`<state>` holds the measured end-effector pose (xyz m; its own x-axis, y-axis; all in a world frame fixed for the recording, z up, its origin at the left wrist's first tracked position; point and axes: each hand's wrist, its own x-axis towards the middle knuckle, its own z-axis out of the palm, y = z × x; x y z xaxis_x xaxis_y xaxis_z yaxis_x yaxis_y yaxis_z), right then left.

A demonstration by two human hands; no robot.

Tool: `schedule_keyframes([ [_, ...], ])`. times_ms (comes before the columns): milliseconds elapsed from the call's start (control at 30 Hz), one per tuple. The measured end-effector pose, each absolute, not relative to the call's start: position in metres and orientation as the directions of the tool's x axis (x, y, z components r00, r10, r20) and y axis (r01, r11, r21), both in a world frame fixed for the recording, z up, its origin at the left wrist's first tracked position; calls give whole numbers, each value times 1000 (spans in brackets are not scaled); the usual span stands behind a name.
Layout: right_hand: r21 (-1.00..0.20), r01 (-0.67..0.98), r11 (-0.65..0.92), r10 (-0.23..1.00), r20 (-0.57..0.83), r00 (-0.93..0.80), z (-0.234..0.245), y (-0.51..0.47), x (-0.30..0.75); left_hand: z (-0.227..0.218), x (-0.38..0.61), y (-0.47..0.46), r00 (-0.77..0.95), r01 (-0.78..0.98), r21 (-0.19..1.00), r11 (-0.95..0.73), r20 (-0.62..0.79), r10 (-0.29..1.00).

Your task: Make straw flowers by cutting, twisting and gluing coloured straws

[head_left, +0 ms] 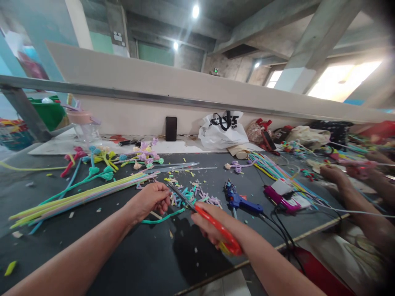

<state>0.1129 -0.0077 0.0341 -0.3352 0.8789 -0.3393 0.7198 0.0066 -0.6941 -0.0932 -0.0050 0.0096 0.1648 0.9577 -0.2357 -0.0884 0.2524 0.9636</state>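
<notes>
My right hand (208, 224) is closed around a pair of scissors (217, 226) with red handles. Their blades point up and left, towards the fingers of my left hand (156, 199). Those fingers are curled together over the table, and whatever is between them is too small or hidden to tell. Just below the blades a teal fuzzy stem (166, 219) lies curved on the dark tabletop. Short cut pieces (197, 193) in teal, lilac and yellow are scattered beyond both hands. A bundle of long yellow and pink stems (92, 197) lies to the left of my left hand.
A blue glue gun (243, 202) with a cord lies right of the scissors, near a magenta device (282, 201). Fuzzy flowers (105, 172) lie back left. A phone (171, 128) and a white bag (220, 131) stand behind. Another person's hands (336, 176) work at far right.
</notes>
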Motion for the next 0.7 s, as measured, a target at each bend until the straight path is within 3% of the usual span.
schedule_keyframes([
  [67, -770, 621, -145, 714, -516, -473, 45, -6, 126, 10, -96, -5, 107, -93, 972, 215, -205, 973],
  [167, -789, 573, -221, 642, -560, -524, 59, -1, 139, 9, -99, -4, 85, -104, 978, 181, -173, 981],
  [300, -780, 620, -91, 649, -518, -557, 76, 5, 139, 18, -106, -4, 60, -47, 991, 123, -120, 991],
  [367, -756, 653, 56, 707, -432, -560, 84, 10, 133, 28, -114, -2, 15, 92, 991, 102, -104, 994],
  [433, -663, 696, 275, 775, -276, -569, 91, 19, 124, 39, -128, 0, -46, 290, 949, 120, -112, 993],
  [533, -396, 710, 583, 757, -53, -651, 97, 40, 102, 47, -155, -1, -109, 451, 878, 158, -121, 987],
  [700, -101, 643, 760, 633, -110, -766, 91, 85, 39, 27, -195, -19, -279, 649, 735, 195, -9, 960],
])
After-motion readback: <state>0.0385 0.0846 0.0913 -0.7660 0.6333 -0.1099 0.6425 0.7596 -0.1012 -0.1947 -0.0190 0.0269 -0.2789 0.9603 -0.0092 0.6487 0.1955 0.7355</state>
